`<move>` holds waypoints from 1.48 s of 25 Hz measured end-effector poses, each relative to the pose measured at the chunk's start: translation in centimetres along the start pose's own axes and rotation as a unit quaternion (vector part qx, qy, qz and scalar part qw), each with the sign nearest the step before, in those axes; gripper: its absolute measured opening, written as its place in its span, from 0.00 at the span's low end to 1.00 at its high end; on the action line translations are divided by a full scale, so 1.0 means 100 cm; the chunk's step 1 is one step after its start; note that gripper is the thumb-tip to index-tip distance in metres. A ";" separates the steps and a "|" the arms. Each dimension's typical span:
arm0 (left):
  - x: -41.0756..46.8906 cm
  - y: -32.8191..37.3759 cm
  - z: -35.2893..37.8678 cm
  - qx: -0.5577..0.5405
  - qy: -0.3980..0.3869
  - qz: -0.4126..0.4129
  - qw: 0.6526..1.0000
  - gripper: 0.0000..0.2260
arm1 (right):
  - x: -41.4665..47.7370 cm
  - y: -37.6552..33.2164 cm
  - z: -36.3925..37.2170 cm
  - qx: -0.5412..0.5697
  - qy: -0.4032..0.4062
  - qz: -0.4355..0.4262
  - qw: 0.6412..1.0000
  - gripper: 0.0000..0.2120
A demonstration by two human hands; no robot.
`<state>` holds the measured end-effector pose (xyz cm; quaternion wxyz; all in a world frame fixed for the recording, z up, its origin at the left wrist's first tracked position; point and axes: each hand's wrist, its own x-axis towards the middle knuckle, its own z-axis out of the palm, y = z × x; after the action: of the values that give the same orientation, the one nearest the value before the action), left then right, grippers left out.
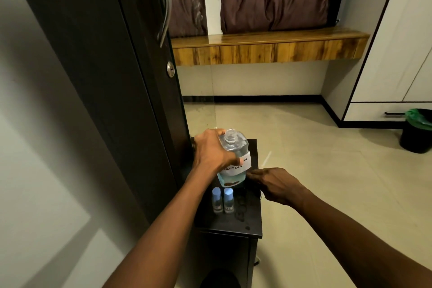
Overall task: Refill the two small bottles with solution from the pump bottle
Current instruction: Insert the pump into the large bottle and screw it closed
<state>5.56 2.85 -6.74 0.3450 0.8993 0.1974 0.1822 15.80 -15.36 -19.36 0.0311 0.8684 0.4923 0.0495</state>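
My left hand (211,152) is shut around the upper side of the clear pump bottle (233,159). The bottle holds pale blue liquid, has a white "SOLUTION" label, and its neck is open with no pump on it. It stands or hovers at the back of the small black table (251,224). Two small bottles with blue caps (217,200) (228,199) stand side by side just in front of it. My right hand (277,184) rests low to the right of the bottle, fingers pointing left. Anything under those fingers is lost against the dark top.
A dark door (105,77) with a metal handle stands close on the left of the table. A thin pale streak (266,158) lies just beyond my right fingers. Wet drops mark the tabletop (243,213). A black bin with a green liner (417,131) sits far right on the tiled floor.
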 end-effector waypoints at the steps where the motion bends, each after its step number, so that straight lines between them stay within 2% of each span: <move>1: 0.002 0.002 -0.002 -0.006 0.005 0.008 1.000 0.32 | 0.000 0.001 0.000 -0.004 0.006 0.007 1.000 0.29; 7: 0.014 0.027 -0.023 -0.034 0.007 0.068 0.997 0.40 | -0.018 0.028 -0.043 0.041 0.132 0.099 0.985 0.16; 12: 0.004 0.053 -0.048 -0.044 -0.061 0.161 0.984 0.34 | -0.054 0.060 -0.097 0.072 0.251 0.190 0.946 0.14; 14: -0.004 0.063 -0.052 -0.056 -0.090 0.172 0.979 0.31 | -0.072 0.065 -0.124 0.122 0.311 0.215 0.917 0.12; 16: -0.015 0.073 -0.049 -0.051 -0.112 0.181 0.976 0.31 | -0.087 0.066 -0.157 0.185 0.383 0.220 0.878 0.14; 22: -0.040 0.096 -0.037 -0.029 -0.155 0.208 0.965 0.31 | -0.116 0.042 -0.265 0.279 0.552 0.169 0.767 0.15; 27: -0.054 0.108 -0.031 -0.023 -0.174 0.205 0.963 0.34 | -0.126 0.025 -0.324 0.343 0.589 0.129 0.720 0.14; 32: -0.061 0.107 -0.031 -0.009 -0.194 0.207 0.959 0.32 | -0.126 0.007 -0.351 0.381 0.587 0.090 0.709 0.18; 37: -0.066 0.104 -0.030 0.000 -0.184 0.216 0.959 0.36 | -0.119 -0.007 -0.356 0.408 0.571 0.057 0.710 0.17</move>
<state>0.90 -5.78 1.32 0.3275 0.9386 -0.0681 0.0839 4.96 -24.97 15.22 -0.6163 0.6294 0.3377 0.3316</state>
